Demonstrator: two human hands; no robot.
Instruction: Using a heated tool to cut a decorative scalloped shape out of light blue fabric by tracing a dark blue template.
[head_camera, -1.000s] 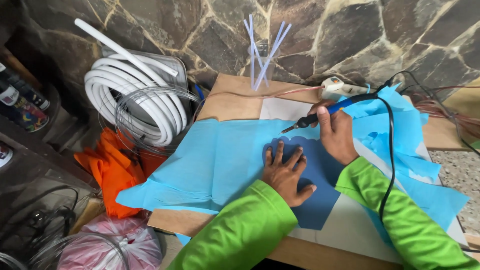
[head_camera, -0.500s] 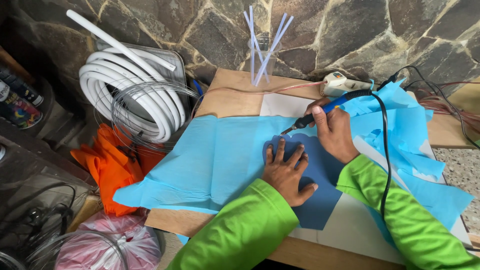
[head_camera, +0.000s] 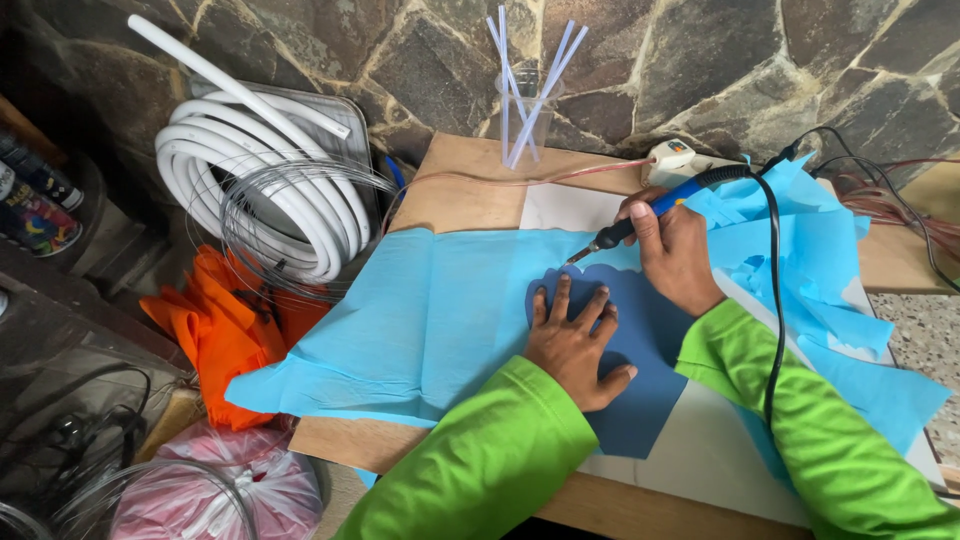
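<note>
My left hand (head_camera: 575, 342) lies flat, fingers spread, on a dark blue template (head_camera: 650, 350) that rests on a light blue sheet of thin fabric (head_camera: 420, 320). My right hand (head_camera: 675, 250) grips a blue-handled soldering iron (head_camera: 655, 210) like a pen. Its metal tip touches the sheet at the template's upper edge, just above my left fingertips. A black cord (head_camera: 772, 300) runs from the iron over my right green sleeve.
The sheet lies on a white tile (head_camera: 560, 208) over a wooden board (head_camera: 460, 190). Light blue offcuts (head_camera: 830, 260) pile at the right. A clear cup of straws (head_camera: 525, 110), coiled white hose (head_camera: 250, 190), wire coil, orange fabric (head_camera: 225, 335) and a pink bag (head_camera: 230, 490) stand around.
The iron's tip has crept a little along the template's upper edge. My left hand has stayed pressed on the template.
</note>
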